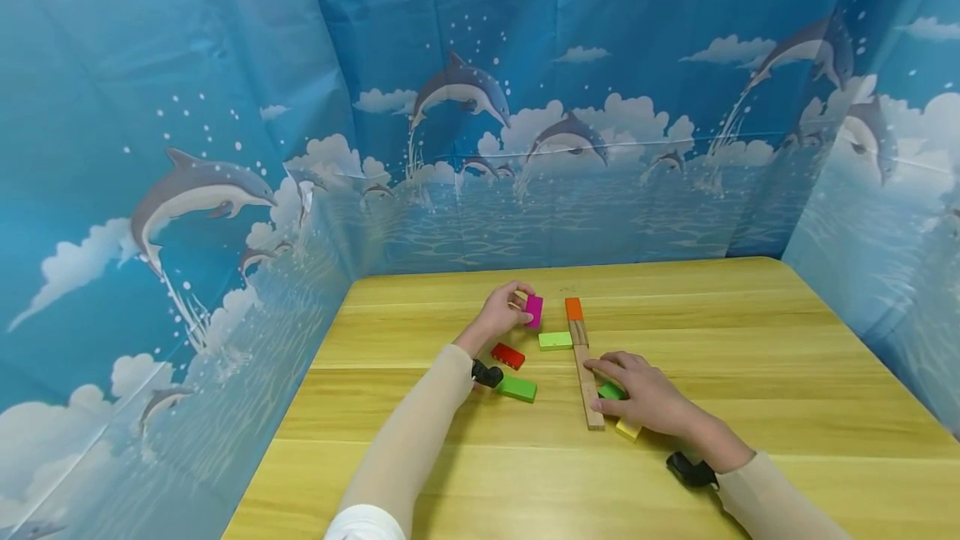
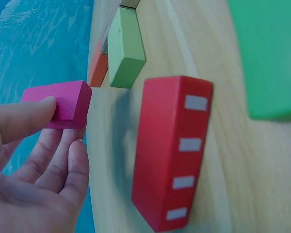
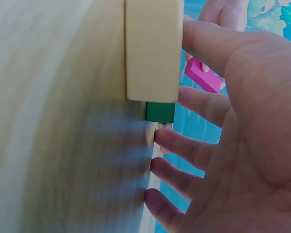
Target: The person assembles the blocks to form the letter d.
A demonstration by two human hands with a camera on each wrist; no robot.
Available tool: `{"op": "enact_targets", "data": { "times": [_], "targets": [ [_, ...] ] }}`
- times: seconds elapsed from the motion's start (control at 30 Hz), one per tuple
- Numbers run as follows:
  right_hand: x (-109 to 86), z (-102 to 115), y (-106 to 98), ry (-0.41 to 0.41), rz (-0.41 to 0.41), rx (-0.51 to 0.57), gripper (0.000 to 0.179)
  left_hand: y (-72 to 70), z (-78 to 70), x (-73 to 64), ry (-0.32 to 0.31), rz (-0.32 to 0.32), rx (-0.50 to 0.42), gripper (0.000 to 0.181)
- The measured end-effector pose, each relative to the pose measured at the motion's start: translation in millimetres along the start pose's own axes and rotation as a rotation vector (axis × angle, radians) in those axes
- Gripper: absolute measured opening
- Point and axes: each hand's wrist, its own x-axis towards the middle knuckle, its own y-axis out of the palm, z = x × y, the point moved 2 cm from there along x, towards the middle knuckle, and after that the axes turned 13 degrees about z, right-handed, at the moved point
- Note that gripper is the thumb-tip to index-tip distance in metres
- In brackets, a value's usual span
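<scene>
Pinched between thumb and fingers of my left hand (image 1: pixel 501 312) is a magenta block (image 1: pixel 534 312), held above the table in the left wrist view. Below that hand lie a red block (image 2: pixel 157 150) with white marks along one side and a bright green block (image 1: pixel 517 388). My right hand (image 1: pixel 645 394) rests low with fingers spread and relaxed, its thumb and index fingertip at a row of plain wooden blocks (image 1: pixel 588 386). Partly under it are a green block (image 1: pixel 611 391) and a yellow block (image 1: pixel 628 429). An orange block (image 1: pixel 573 308) ends the row's far side.
A lime block (image 1: pixel 555 342) sits against the left side of the row. The yellow wood-grain table (image 1: pixel 750 332) reaches back to a blue dolphin-print curtain (image 1: pixel 630 215) that hangs around the back and sides.
</scene>
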Motion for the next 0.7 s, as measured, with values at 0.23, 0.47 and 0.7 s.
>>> {"op": "enact_targets", "data": {
  "times": [0.23, 0.47, 0.7],
  "targets": [
    [0.7, -1, 1, 0.004, -0.003, -0.002, 0.067, -3.1, 6.9, -5.5, -0.001, 0.004, -0.004, 0.04],
    [1.0, -2, 1, -0.001, -0.002, -0.002, 0.067, -6.8, 12.1, -11.3, -0.02, 0.036, 0.025, 0.036],
    [0.8, -2, 2, -0.008, -0.004, -0.005, 0.067, -5.6, 17.7, -17.6, -0.058, 0.098, -0.014, 0.036]
  ]
}}
